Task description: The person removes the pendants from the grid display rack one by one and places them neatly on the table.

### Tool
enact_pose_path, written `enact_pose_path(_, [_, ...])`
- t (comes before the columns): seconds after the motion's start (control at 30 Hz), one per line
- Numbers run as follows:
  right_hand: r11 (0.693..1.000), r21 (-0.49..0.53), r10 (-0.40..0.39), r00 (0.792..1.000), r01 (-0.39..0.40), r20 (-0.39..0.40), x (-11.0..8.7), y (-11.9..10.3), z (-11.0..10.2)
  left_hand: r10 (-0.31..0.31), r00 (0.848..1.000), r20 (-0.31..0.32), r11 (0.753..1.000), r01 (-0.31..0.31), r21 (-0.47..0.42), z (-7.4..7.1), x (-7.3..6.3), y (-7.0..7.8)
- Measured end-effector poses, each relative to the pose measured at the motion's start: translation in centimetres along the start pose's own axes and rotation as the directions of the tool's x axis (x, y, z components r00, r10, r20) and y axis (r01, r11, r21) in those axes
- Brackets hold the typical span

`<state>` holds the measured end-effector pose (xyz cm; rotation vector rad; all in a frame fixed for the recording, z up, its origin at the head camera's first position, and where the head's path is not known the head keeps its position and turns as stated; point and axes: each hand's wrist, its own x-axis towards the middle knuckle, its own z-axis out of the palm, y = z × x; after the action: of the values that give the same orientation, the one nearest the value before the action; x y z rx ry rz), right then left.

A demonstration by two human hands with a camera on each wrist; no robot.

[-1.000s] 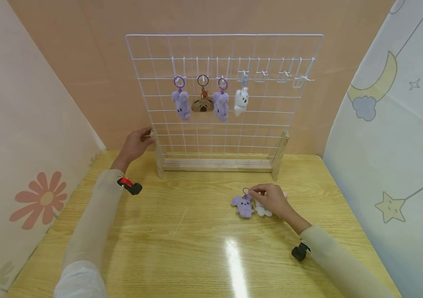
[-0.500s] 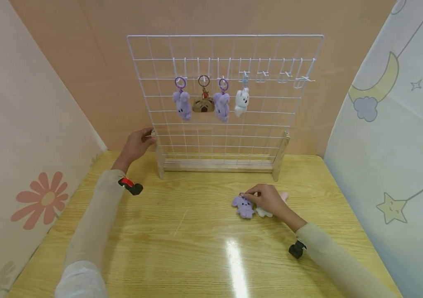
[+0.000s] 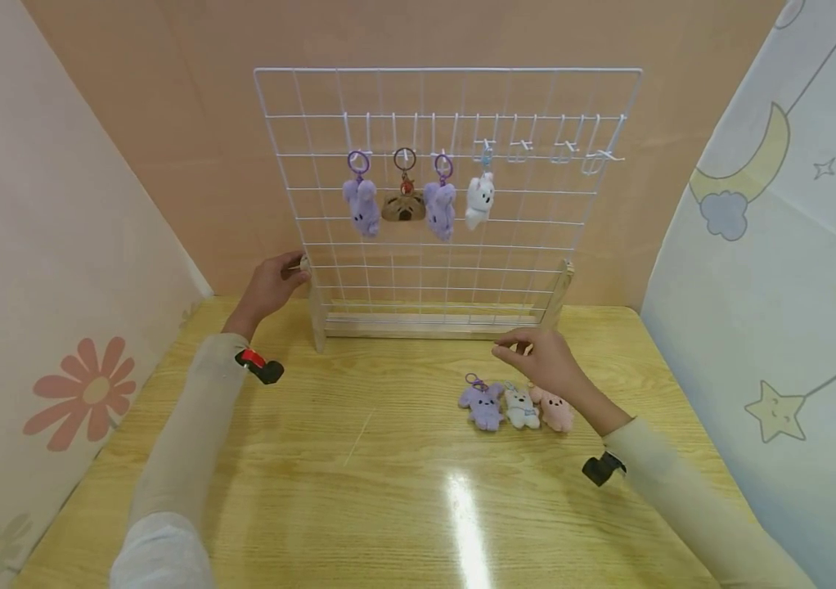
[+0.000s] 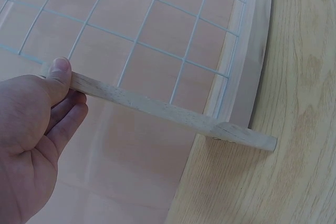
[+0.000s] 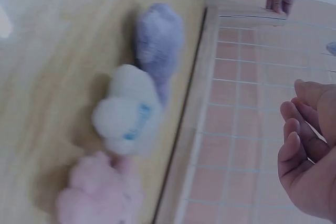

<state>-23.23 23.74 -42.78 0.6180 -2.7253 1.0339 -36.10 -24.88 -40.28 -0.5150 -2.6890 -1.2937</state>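
My left hand (image 3: 271, 286) pinches the top of the wooden side post (image 4: 142, 102) of the wire grid rack (image 3: 447, 70), thumb on one face and fingers behind. Just above the table my right hand (image 3: 541, 358) hovers with loosely bent fingers and holds nothing. Below it lie a purple plush keychain (image 3: 484, 406), a white plush keychain (image 3: 521, 408) and a pink plush keychain (image 3: 555, 411), side by side. The purple one's ring (image 3: 473, 379) points toward the rack. In the right wrist view the plush keychains are blurred.
On the rack's left hooks hang two purple plush keychains (image 3: 362, 206), a brown plush head keychain (image 3: 403, 206) and a white plush keychain (image 3: 480, 200). Bare white hooks (image 3: 565, 149) are at the right. A rear wall and two patterned side walls enclose the table (image 3: 300, 491).
My right hand has let go of the purple plush keychain's ring and risen toward the rack, uncovering the white and pink plush keychains. The left hand stays on the post.
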Motion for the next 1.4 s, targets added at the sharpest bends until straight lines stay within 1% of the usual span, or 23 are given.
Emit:
enact_pose_path(0.13, [0.999, -0.018, -0.046, 0.995, 0.045, -0.091, 0.9, -1.1, -1.6, 0.000, 1.000, -0.005, 1.000, 0.000, -0.002, 0.0, 0.1, 0.0])
enact_pose_path(0.3, [0.993, -0.048, -0.113, 0.975, 0.106, -0.192, 2.0, -2.5, -3.2, 0.002, 1.000, 0.002, 1.000, -0.002, -0.001, 0.1, 0.2, -0.1])
enact_pose_path(0.43, [0.986, -0.065, -0.165, 0.950, 0.153, -0.264, 2.9, -3.5, -4.3, 0.003, 1.000, 0.003, 1.000, -0.003, -0.002, 0.0, 0.2, -0.2])
enact_pose_path(0.6, [0.974, -0.063, -0.227, 0.907, 0.219, -0.355, 4.4, -5.0, -5.4, -0.001, 1.000, 0.008, 1.000, 0.002, -0.003, 0.0, 0.2, -0.1])
enact_pose_path(0.67, [0.970, -0.068, -0.240, 0.894, 0.232, -0.379, 5.0, -5.7, -5.8, -0.005, 1.000, 0.010, 1.000, 0.005, 0.001, 0.0, 0.2, -0.1])
enact_pose_path(0.73, [0.972, -0.064, -0.233, 0.888, 0.227, -0.396, 5.5, -6.5, -6.4, -0.006, 1.000, 0.009, 1.000, 0.006, 0.001, 0.0, 0.1, 0.0])
enact_pose_path(0.97, [0.985, -0.009, -0.158, 0.876, 0.173, -0.456, 7.5, -8.7, -8.2, 0.007, 1.000, 0.006, 1.000, -0.007, 0.001, 0.0, 0.1, 0.1])
enact_pose_path(1.07, [0.986, 0.009, -0.142, 0.865, 0.167, -0.482, 8.4, -9.4, -8.7, 0.004, 1.000, 0.008, 1.000, -0.004, 0.004, 0.0, 0.1, 0.0])
enact_pose_path(1.2, [0.985, 0.056, -0.112, 0.855, 0.163, -0.507, 9.4, -10.3, -9.1, 0.002, 1.000, 0.008, 1.000, -0.002, 0.003, 0.0, 0.1, -0.1])
enact_pose_path(1.33, [0.984, 0.089, -0.089, 0.854, 0.156, -0.513, 10.5, -11.1, -9.4, 0.004, 1.000, 0.007, 1.000, -0.004, 0.001, -0.1, 0.1, -0.2])
enact_pose_path(1.4, [0.985, 0.090, -0.081, 0.854, 0.148, -0.514, 11.0, -11.4, -9.5, 0.004, 1.000, 0.007, 1.000, -0.004, 0.001, -0.1, 0.1, -0.1])
